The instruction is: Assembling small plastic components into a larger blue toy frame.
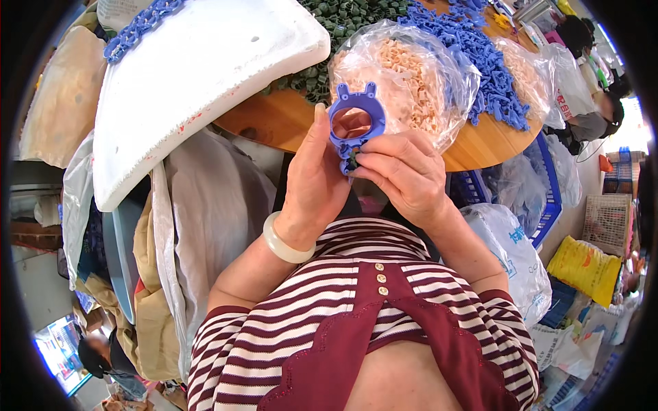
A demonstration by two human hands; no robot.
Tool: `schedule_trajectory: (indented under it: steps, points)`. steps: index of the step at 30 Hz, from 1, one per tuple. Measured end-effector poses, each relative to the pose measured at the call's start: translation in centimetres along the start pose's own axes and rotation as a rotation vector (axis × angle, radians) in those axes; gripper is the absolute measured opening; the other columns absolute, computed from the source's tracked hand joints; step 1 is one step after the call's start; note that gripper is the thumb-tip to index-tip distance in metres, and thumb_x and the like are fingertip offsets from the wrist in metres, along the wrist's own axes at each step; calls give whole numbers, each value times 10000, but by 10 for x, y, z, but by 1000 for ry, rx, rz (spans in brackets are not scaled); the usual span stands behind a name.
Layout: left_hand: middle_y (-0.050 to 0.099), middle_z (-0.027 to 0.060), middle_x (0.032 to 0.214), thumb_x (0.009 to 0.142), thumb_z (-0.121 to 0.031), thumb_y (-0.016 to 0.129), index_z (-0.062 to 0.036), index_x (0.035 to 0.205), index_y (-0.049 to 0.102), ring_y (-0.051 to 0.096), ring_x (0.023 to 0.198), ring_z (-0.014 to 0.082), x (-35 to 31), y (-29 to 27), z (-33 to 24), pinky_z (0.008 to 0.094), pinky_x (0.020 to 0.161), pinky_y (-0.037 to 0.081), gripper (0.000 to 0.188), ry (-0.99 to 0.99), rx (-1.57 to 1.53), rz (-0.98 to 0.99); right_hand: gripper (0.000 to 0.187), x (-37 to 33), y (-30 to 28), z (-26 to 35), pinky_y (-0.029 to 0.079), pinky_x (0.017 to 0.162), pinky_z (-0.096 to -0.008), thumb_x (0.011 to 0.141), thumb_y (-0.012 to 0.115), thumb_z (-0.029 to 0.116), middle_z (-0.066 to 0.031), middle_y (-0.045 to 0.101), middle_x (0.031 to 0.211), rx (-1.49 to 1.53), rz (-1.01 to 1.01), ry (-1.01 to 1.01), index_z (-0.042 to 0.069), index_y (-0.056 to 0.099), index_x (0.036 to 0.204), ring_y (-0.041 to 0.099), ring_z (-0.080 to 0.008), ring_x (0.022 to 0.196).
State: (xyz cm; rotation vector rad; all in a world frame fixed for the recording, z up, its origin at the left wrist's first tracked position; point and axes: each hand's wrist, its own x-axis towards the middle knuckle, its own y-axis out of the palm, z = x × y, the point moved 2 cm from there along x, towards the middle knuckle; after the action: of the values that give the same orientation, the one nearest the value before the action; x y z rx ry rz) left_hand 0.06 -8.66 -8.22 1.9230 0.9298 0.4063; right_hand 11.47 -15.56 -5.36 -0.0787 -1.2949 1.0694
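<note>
A blue plastic ring-shaped part (375, 109) with two small ear-like tabs is held up in front of the round table. My left hand (317, 164) grips it from the left side, thumb along its edge. The fingers of my right hand (404, 171) pinch a small dark green piece (352, 162) against the lower end of the blue part. Just beyond my hands lies a clear plastic bag (411, 82) filled with small peach-coloured plastic pieces.
Blue parts (490, 82) and dark green pieces (315, 82) are heaped on the wooden table (473, 152). A white foam board (212, 61) carries a row of blue parts. Below the table stands a blue basket (548, 198). Other people (110, 363) are at the edges.
</note>
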Motion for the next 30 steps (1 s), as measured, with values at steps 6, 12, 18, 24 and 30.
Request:
schedule_trajectory:
  steps: [6,12,18,24,30]
  points:
    - [570,64,1024,980,-409,353,-8,1117,524,536,942,152,-2,4,0,295,846,423,456,3,-9,2,271,-5,3,-3,445,652,-290,564,778,79,-40,625,917,-51,-51,-8,64,680,816,554,-203,754]
    - [565,74,1032,985,-399,344,-6,1129,520,532,951,159,-1,4,2,304,844,434,454,2,-11,8,291,-11,5,-2,449,684,-294,560,781,78,-51,604,998,-83,-77,7,68,690,836,536,-218,863]
    - [536,83,1086,991,-379,333,-22,1200,476,513,986,164,-6,7,4,325,848,448,437,53,108,-66,282,-20,11,6,367,915,-414,622,750,177,-53,547,1177,-222,-10,54,100,664,879,494,-242,1061]
    - [538,82,1090,992,-389,318,-27,1206,471,510,991,175,-6,8,0,338,870,441,448,76,74,-33,278,-15,6,13,386,910,-424,673,725,117,-117,552,1171,-192,56,84,64,683,942,504,-282,1042]
    - [575,97,1065,984,-433,297,-17,1159,508,552,964,202,2,5,-4,355,854,448,498,8,-54,18,260,-8,-12,10,411,898,-375,723,685,67,-147,556,1147,-71,-35,97,26,670,979,511,-292,1044]
